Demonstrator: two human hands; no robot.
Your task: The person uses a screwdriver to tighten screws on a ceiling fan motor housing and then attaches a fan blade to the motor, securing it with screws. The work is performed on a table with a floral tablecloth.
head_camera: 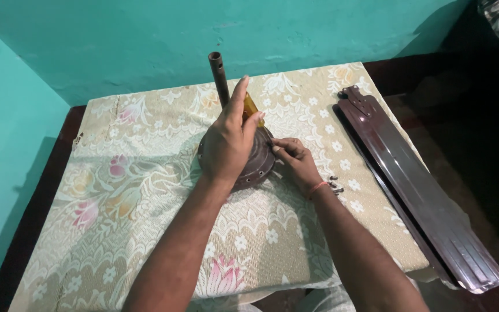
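Observation:
A round brown fan motor housing [259,164] lies on the flowered tablecloth [145,190], with a dark metal rod [219,78] rising from its middle. My left hand [229,141] rests over the housing and grips a yellow-handled screwdriver [251,107]. My right hand [295,159] sits at the housing's right edge, its fingertips pinched together on something too small to make out. An orange thread band circles that wrist.
Stacked brown fan blades [417,190] lie along the table's right edge, overhanging at the near end. A few small dark screws [336,185] sit on the cloth by my right wrist. A teal wall [145,40] stands behind and to the left.

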